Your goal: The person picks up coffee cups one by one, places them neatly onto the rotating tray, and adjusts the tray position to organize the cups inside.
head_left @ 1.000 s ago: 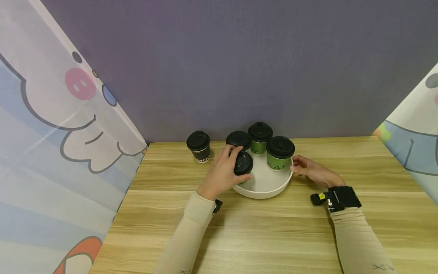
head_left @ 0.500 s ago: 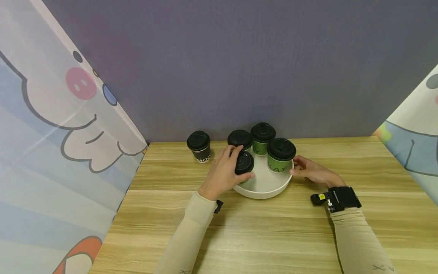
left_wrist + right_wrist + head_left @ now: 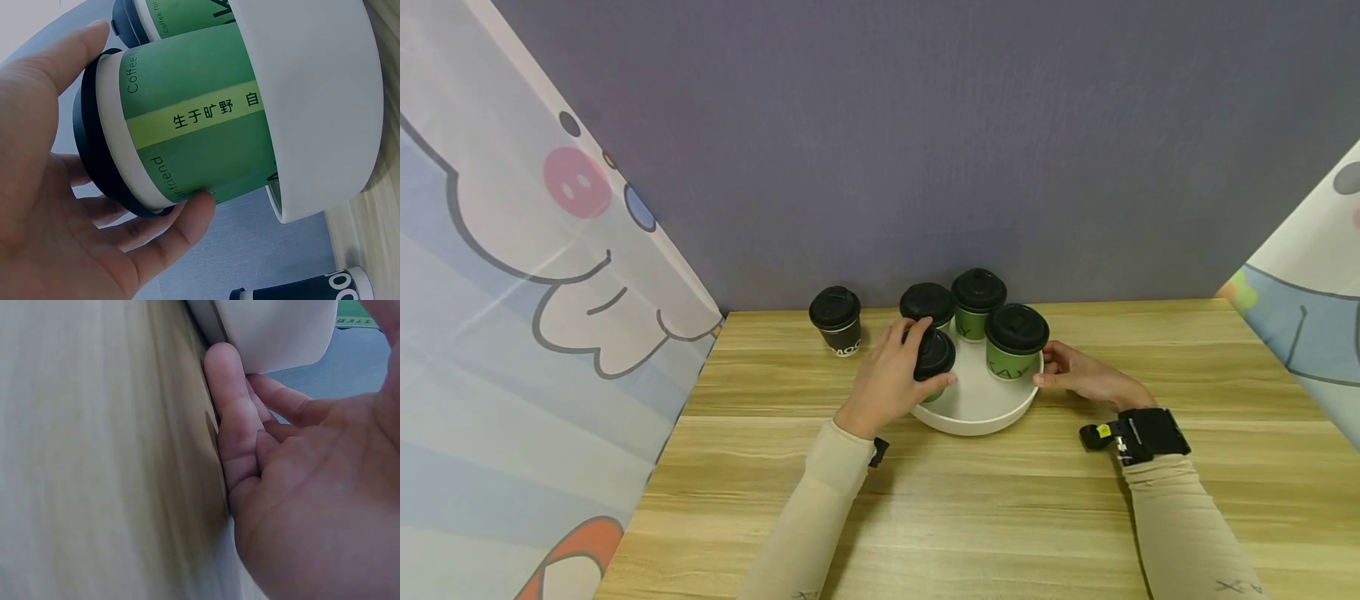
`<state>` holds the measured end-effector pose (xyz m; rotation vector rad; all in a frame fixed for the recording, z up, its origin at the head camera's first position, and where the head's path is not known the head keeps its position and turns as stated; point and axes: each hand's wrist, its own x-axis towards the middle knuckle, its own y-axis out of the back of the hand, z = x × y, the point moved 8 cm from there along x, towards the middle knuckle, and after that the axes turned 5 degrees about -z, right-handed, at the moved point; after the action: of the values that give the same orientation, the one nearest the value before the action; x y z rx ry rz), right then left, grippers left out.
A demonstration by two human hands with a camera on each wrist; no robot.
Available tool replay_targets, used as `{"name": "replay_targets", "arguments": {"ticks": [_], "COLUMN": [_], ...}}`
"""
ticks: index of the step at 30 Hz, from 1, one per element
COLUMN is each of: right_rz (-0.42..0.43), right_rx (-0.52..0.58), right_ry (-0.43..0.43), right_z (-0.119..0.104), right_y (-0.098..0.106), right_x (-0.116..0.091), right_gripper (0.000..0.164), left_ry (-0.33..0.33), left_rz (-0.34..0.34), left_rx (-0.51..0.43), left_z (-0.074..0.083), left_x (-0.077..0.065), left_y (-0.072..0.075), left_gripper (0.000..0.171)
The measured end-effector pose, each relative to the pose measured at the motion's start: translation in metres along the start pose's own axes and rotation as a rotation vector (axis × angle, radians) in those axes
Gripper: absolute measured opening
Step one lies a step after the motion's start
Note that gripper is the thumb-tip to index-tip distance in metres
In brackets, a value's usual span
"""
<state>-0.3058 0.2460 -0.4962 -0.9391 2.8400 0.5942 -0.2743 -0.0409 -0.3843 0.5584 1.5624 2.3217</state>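
Observation:
My left hand [image 3: 883, 383] grips a green paper coffee cup [image 3: 194, 119] by its black lid, thumb on one side and fingers on the other. That cup stands at the front left inside a round white tray [image 3: 973, 427], whose wall hides its base in the left wrist view. Three more lidded cups share the tray: a back-left cup [image 3: 927, 302], a back cup [image 3: 973, 323] and a right cup [image 3: 1011, 362]. My right hand [image 3: 1086, 382] holds the tray's right side, thumb and fingers at the wall; its little finger lies low by the tabletop in the right wrist view.
A dark cup [image 3: 841, 335] with white letters and a black lid stands on the wooden table [image 3: 970, 525], left of the tray. Behind the table rises a grey-purple panel [image 3: 880, 150]. A cartoon-printed cloth [image 3: 512, 333] hangs at the left.
The tray has turned slightly clockwise, its back cups shifting a little right and the right cup slightly toward me. Both hands stay nearly in place.

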Motion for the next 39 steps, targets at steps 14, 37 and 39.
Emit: {"name": "replay_targets", "arguments": {"ticks": [14, 37, 39], "right_rz": [-0.01, -0.019, -0.021], "right_rx": [-0.018, -0.039, -0.041], "right_ry": [0.011, 0.034, 0.036], "right_z": [-0.005, -0.006, -0.006], "right_y": [-0.002, -0.004, -0.004], "right_x": [0.0, 0.002, 0.002], "right_gripper": [0.057, 0.062, 0.062], "left_ry": [-0.028, 0.218, 0.234], "left_rz": [0.039, 0.415, 0.355], "left_rx": [-0.044, -0.096, -0.08], "left_z": [-0.005, -0.118, -0.123], "left_x": [-0.001, -0.009, -0.008], "left_y": [0.004, 0.039, 0.033], "left_gripper": [0.088, 0.054, 0.06]}}
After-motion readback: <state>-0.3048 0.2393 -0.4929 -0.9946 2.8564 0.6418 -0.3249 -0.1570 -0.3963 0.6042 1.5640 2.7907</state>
